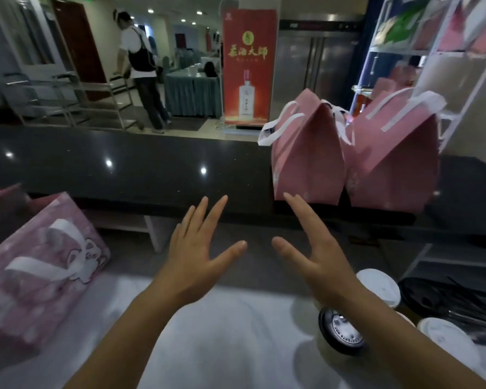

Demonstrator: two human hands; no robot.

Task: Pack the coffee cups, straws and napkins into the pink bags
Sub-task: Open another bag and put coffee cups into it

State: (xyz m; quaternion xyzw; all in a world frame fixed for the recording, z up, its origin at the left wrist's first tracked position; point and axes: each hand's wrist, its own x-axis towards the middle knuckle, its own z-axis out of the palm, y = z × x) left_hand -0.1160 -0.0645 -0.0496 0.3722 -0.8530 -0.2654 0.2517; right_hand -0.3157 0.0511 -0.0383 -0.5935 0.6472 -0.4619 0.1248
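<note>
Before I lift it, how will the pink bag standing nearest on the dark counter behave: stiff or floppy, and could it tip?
The nearest pink bag looks like creased paper, so probably fairly stiff. It stands tall with a pinched top, so a sideways push may tip it. Its white handles hang limp, so they likely flop. Both the left hand and right hand are empty.

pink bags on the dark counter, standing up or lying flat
Standing upright: both pink bags rest on their bases on the dark counter, handles up.
</note>
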